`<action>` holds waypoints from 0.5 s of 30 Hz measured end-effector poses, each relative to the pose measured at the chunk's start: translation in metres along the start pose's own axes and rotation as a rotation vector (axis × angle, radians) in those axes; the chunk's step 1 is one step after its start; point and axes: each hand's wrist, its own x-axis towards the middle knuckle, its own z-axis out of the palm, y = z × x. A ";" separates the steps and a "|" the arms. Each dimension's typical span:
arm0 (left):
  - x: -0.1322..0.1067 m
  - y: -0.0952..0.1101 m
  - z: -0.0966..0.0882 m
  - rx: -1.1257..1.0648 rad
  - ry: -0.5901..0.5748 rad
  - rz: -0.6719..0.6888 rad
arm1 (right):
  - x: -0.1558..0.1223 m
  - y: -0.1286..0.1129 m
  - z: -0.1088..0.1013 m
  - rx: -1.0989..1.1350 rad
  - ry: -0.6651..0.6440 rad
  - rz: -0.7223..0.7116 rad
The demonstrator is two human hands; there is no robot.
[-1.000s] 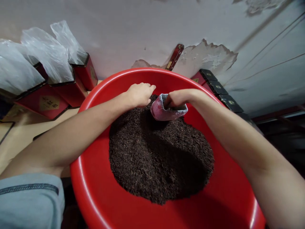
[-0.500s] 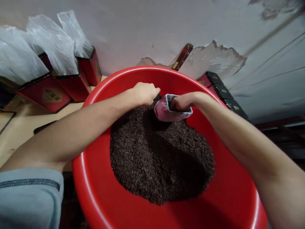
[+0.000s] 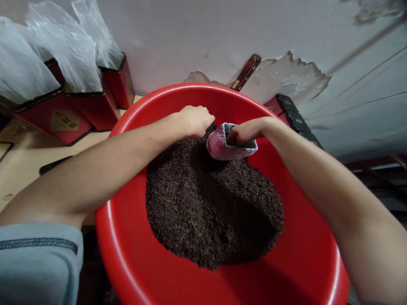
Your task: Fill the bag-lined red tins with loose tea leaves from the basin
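Dark, loose dried leaves that look like tea (image 3: 187, 203) lie heaped in a large red plastic tub (image 3: 127, 258). My left hand (image 3: 195, 122) is closed over the far side of the heap, knuckles up; its fingertips and anything in them are hidden. Just right of it, a small pink container with a rough whitish rim (image 3: 219, 144) rests tilted on the leaves, its mouth towards my right hand (image 3: 249, 129). The fingers of that hand reach inside the mouth and grip the container; their tips are out of sight.
On the left, red boxes (image 3: 74, 114) with clear plastic bags (image 3: 68, 46) sticking out stand on a wooden table (image 3: 34, 156). More dark-topped boxes (image 3: 294, 112) sit behind the tub at right. A dark red strip (image 3: 246, 72) leans on the peeling wall (image 3: 159, 38).
The view has shifted slightly. Both hands and the pink container keep nearly the same places over the leaves.
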 end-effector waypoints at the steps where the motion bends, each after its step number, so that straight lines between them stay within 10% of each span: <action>1: 0.001 -0.001 0.000 0.007 0.005 0.001 | 0.000 0.001 0.001 -0.004 -0.003 0.005; 15: -0.003 -0.002 -0.003 0.078 -0.005 0.017 | -0.004 -0.017 0.008 -0.089 -0.025 0.079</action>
